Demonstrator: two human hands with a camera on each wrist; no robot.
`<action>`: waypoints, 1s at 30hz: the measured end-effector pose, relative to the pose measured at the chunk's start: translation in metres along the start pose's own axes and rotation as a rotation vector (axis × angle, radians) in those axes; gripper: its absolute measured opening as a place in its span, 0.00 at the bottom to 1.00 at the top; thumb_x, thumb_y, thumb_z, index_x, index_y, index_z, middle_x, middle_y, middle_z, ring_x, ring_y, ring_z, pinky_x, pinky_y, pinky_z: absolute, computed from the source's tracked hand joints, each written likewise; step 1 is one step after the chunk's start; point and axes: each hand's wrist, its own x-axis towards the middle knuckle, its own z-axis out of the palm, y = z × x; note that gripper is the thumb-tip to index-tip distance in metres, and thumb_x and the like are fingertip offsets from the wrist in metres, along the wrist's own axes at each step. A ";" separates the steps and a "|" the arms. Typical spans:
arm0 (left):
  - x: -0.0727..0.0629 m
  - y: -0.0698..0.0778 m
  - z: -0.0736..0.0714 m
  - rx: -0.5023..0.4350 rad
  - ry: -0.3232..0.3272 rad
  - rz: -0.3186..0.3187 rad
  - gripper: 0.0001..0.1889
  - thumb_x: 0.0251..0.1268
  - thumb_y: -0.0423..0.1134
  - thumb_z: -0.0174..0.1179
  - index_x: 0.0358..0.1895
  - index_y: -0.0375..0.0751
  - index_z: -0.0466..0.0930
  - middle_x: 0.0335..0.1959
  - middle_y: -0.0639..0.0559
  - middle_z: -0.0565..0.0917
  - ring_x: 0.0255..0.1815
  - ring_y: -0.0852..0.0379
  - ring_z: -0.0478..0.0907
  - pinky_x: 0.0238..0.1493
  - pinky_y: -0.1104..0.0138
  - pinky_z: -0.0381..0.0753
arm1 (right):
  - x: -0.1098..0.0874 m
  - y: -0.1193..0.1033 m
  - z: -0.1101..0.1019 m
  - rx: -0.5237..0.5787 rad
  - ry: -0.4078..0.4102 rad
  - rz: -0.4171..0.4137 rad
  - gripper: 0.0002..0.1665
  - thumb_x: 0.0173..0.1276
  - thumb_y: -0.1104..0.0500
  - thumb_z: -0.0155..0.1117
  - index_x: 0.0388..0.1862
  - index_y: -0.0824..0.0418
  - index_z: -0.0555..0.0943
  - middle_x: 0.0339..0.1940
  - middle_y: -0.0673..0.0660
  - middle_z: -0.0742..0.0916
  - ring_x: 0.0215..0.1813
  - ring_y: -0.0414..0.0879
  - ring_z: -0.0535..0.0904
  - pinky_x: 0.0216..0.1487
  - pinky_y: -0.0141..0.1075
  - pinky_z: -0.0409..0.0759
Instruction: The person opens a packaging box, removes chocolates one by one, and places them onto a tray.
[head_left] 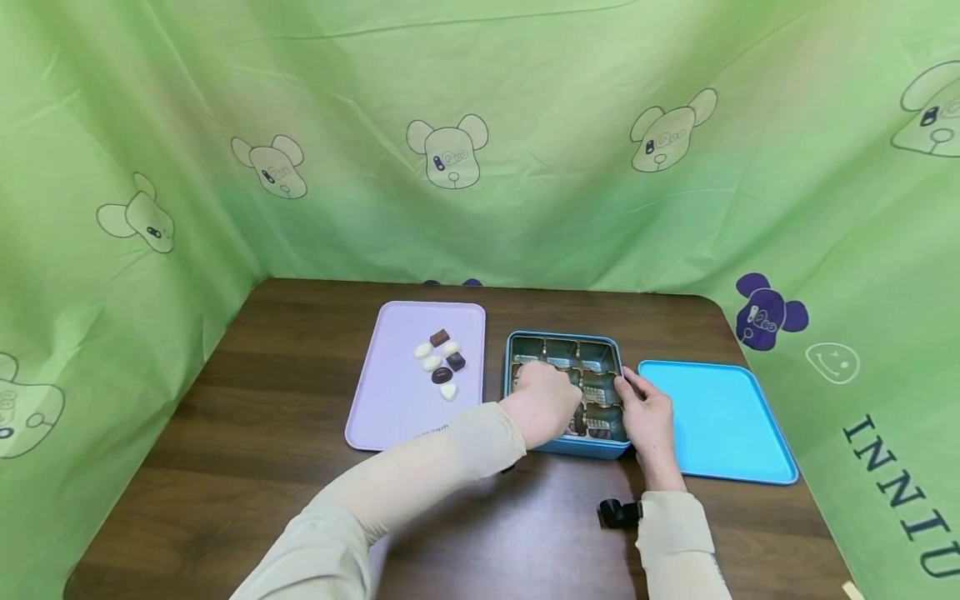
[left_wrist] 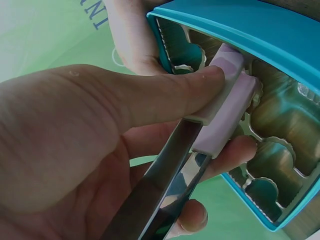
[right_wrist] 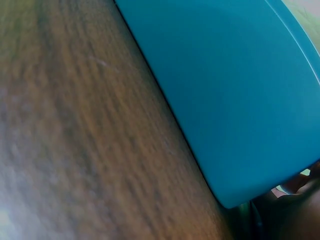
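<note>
My left hand (head_left: 543,402) is over a blue box (head_left: 581,447) with a gold divided insert. In the left wrist view the left hand (left_wrist: 165,100) pinches metal tongs (left_wrist: 165,185) with pale pinkish tips. Those tips reach down into a compartment of the insert (left_wrist: 280,120); their far ends are hidden there, and I cannot tell whether they hold anything. My right hand (head_left: 651,417) holds the right side of the box, thumb at the rim. Close up in the right wrist view, the box's smooth blue wall (right_wrist: 225,100) stands on the wooden table.
A lilac tray (head_left: 397,408) left of the box bears several chocolates (head_left: 441,375), white and dark, in a loose cluster. Right of the box lies a blue tray (head_left: 727,425). Green printed cloth (head_left: 360,225) hangs behind and beside the brown wooden table (head_left: 247,400).
</note>
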 end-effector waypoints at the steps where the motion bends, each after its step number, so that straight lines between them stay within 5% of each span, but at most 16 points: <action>1: 0.001 0.000 0.000 0.001 -0.003 0.001 0.09 0.74 0.51 0.55 0.49 0.68 0.85 0.37 0.64 0.84 0.27 0.64 0.72 0.22 0.66 0.71 | 0.000 0.000 0.000 -0.001 0.000 0.001 0.31 0.78 0.44 0.56 0.72 0.59 0.74 0.69 0.62 0.78 0.62 0.51 0.76 0.41 0.20 0.73; 18: 0.005 -0.006 0.005 -0.042 -0.007 0.039 0.09 0.73 0.50 0.56 0.50 0.67 0.85 0.42 0.62 0.86 0.31 0.62 0.75 0.25 0.65 0.77 | -0.001 0.000 0.001 -0.015 0.000 0.003 0.30 0.79 0.45 0.56 0.72 0.59 0.74 0.68 0.64 0.79 0.59 0.49 0.78 0.39 0.20 0.74; 30: 0.005 -0.009 0.006 -0.069 0.004 0.069 0.10 0.73 0.49 0.57 0.50 0.64 0.86 0.43 0.61 0.86 0.35 0.61 0.77 0.29 0.63 0.79 | 0.000 0.000 0.001 -0.013 -0.009 -0.005 0.31 0.79 0.45 0.55 0.73 0.60 0.72 0.70 0.64 0.77 0.66 0.55 0.75 0.43 0.22 0.72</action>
